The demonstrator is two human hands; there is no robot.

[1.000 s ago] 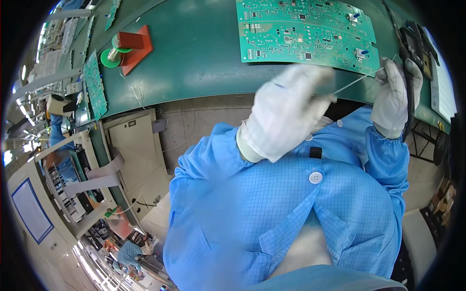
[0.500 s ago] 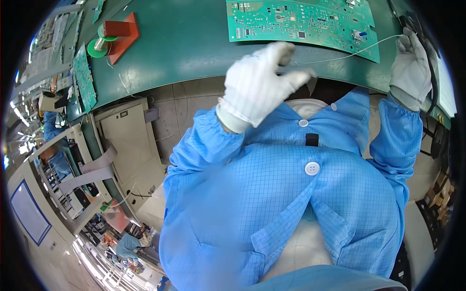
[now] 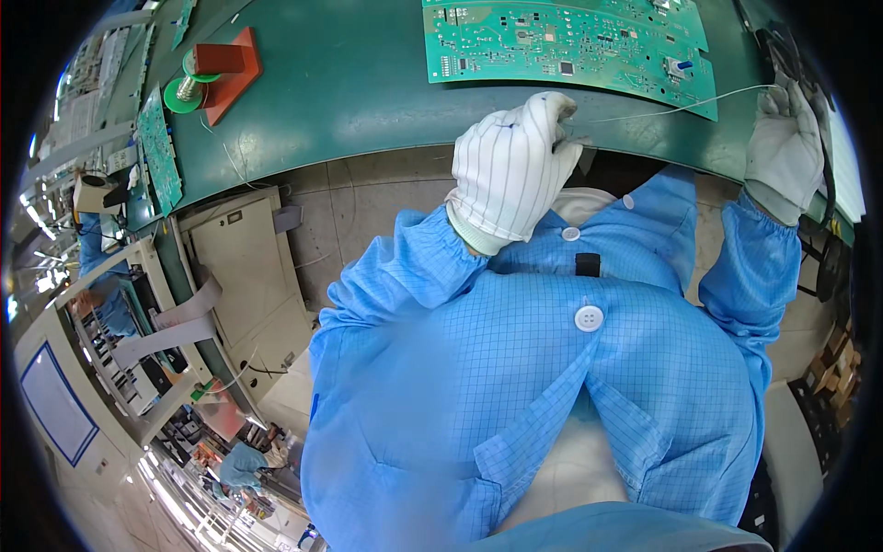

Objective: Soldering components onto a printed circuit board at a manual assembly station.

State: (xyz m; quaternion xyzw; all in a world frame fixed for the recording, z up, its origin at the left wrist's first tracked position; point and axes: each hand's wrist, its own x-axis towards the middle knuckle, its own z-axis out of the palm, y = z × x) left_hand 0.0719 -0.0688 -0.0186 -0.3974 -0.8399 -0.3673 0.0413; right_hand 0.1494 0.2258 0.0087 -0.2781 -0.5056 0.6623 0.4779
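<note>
A thin pale wire (image 3: 676,111) runs in a shallow curve between my two hands, in front of a large green circuit board (image 3: 589,46) and across its lower right corner. My left hand (image 3: 510,170), in a white striped glove, is at the table's near edge below the board, its fingers curled at the wire's left end. The exact grip there is hard to see. White-gloved too, my right hand (image 3: 785,147) is raised right of the board, with its fingertips pinched at the wire's other end. Dark cables pass just behind that hand.
A red stand (image 3: 241,78) holding a green-flanged wire spool (image 3: 184,92) stands on the green table (image 3: 340,74) at the left. More circuit boards (image 3: 159,152) stand along the far left. Dark cables (image 3: 793,60) and a white sheet (image 3: 846,166) are at the right edge.
My left hand has moved slightly right and its fingers have curled in at the wire. My right hand has shifted slightly down and right, still at the wire's other end.
</note>
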